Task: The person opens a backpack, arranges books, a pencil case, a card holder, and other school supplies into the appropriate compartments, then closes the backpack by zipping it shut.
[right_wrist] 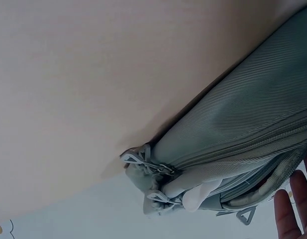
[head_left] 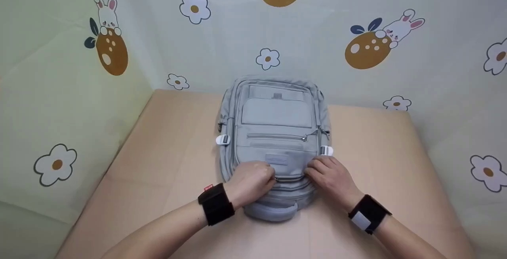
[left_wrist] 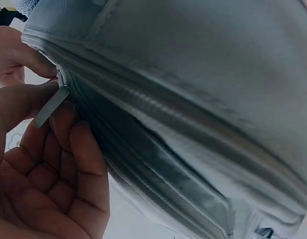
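A grey backpack point(head_left: 277, 112) lies on its back with its top handle point(head_left: 273, 212) toward me. My left hand point(head_left: 253, 178) is over its upper end; in the left wrist view, that hand's thumb and index finger pinch a zipper slider whose flat metal pull tab point(left_wrist: 51, 107) hangs over the fingers. Beside the slider, the zipped compartment gapes, its dark inside partly showing. My right hand point(head_left: 330, 176) grips the fabric at the backpack's upper right edge, close to the same zipper. Only a few right fingers point(right_wrist: 287, 214) show in the right wrist view; their tips' contact is partly hidden.
The backpack lies on a tan tabletop point(head_left: 178, 140). Pale cloth walls point(head_left: 317, 21) printed with flowers and rabbits stand behind and at both sides. White tags point(head_left: 223, 140) stick out from the bag's sides, and straps with metal buckles point(right_wrist: 158, 196) hang at its far end.
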`<state>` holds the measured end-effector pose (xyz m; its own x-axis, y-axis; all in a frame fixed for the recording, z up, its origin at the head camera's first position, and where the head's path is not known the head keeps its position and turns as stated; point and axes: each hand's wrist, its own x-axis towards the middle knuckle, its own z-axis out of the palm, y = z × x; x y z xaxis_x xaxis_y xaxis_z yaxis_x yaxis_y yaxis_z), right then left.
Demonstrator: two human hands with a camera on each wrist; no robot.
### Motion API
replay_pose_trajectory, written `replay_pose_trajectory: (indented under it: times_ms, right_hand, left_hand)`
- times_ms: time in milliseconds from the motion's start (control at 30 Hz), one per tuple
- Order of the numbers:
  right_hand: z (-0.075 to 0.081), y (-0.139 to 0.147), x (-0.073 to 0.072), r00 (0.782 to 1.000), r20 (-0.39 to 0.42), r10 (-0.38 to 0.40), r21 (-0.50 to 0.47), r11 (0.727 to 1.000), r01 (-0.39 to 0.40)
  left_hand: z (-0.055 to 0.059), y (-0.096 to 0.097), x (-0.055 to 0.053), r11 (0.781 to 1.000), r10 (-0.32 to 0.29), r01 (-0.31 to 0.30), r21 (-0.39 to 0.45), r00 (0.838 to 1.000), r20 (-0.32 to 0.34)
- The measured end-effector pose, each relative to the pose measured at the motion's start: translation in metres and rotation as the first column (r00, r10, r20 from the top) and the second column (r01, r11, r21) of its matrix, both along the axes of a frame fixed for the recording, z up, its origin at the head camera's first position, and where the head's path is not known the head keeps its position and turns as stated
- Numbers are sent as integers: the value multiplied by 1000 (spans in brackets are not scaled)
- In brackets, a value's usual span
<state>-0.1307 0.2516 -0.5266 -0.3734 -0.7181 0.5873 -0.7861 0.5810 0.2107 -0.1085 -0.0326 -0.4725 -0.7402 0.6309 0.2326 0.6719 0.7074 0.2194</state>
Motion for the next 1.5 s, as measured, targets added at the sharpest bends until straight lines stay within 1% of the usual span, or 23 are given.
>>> replay_pose_trajectory:
  times_ms: [133,267,367,433,500,567,600,667,733,833,967,1100,1200,1300,1433,1500]
  right_hand:
    - [0,-1,0,1000,11,2,-6,1000,-2]
    - [0,0,0,1000,30,-3,-4,1000,3]
    - [-1,0,0,999,40,-1,-8,1000,1]
    - [-1,-1,0,999,44,0,-13,1000,1]
    - [-1,-1,1,999,48,3,-26,1000,-2]
    - [0,-2,1,999,45,15,-46,999,-13]
    - [0,-2,1,999,45,14,-51,999,-12]
    - [0,-2,1,999,41,22,-70,997,-19]
    - [0,-3,1,999,34,23,-80,997,-20]
    - [1,-2,2,999,33,10,-83,996,-7]
    - [2,-3,5,998,57,-5,-86,996,10]
    - [7,-7,10,994,102,-28,-110,993,39]
    - [14,-16,17,990,135,-40,-146,988,59]
    - [21,-32,26,986,162,-31,-178,982,60]
    - [26,-59,36,984,171,-56,-171,982,86]
    - [25,-71,38,981,164,-101,-147,981,125]
  left_hand:
    - [0,1,-1,1000,-8,8,2,1000,10]
    - [1,-1,0,1000,-8,8,4,999,38]
    - [2,-5,1,1000,-16,16,18,999,37]
    - [2,-10,1,999,-27,27,41,1000,16]
    - [1,-17,0,997,-44,46,57,998,-52]
    - [-1,-26,-3,995,-68,77,66,988,-139]
    - [-2,-31,-5,993,-82,96,66,979,-184]
    - [-7,-40,-10,990,-116,134,48,954,-275]
    - [-11,-49,-16,985,-147,167,32,932,-332]
    - [-17,-58,-23,981,-177,192,3,910,-376]
    - [-22,-62,-29,979,-198,201,-34,897,-395]
    - [-22,-60,-30,977,-211,206,-54,899,-384]
    - [-19,-59,-28,981,-190,188,-43,912,-365]
    - [-16,-58,-26,987,-158,160,-22,927,-340]
    - [-13,-58,-24,990,-130,140,11,942,-310]
    - [-14,-58,-23,989,-128,143,29,944,-303]
